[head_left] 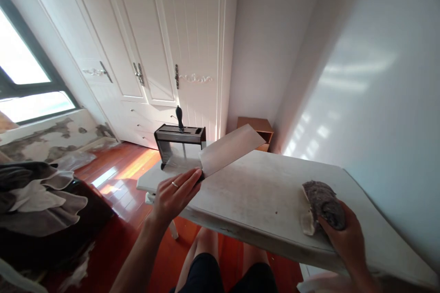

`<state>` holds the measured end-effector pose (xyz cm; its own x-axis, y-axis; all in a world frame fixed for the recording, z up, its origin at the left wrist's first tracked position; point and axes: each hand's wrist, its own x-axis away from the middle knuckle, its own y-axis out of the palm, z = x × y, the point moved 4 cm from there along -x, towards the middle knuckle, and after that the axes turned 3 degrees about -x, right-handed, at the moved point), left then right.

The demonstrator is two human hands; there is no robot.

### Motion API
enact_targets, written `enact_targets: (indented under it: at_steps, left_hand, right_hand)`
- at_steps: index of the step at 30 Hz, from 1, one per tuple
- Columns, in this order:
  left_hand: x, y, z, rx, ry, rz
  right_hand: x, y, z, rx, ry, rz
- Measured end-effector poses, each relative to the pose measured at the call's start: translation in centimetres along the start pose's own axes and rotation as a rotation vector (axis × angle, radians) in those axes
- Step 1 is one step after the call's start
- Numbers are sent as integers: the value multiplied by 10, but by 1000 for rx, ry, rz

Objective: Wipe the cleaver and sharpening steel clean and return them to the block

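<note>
My left hand (175, 192) grips the handle of a broad cleaver (229, 148), whose pale blade lies nearly flat and points away to the right over the white table (254, 192). My right hand (347, 238) is closed round a crumpled grey-brown cloth (323, 203) resting on the table near its right front edge. Behind the cleaver, at the table's far left corner, stands a metal knife block (180, 142) with one black-handled knife (179, 119) sticking up from it.
White wardrobe doors (154, 46) fill the back wall. A small wooden cabinet (257, 130) sits in the corner. A dark seat with piled clothes (41, 197) stands at the left on the red wooden floor. My knees (220, 256) are under the table's front edge.
</note>
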<state>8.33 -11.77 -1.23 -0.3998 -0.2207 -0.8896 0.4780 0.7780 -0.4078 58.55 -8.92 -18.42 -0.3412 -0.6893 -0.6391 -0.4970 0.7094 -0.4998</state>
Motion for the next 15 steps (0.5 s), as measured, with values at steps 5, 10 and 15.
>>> enact_targets:
  at_steps: [5, 10, 15]
  left_hand:
    - [-21, -62, -48, -305, 118, -28]
    - [-45, -117, -114, -513, 28, 147]
    - [-80, -160, -173, -572, -285, -30]
  right_hand:
    - [-2, -2, -6, 10, 103, -82]
    - [-5, -2, -10, 11, 161, -108]
    - [-5, -2, -9, 61, 238, -140]
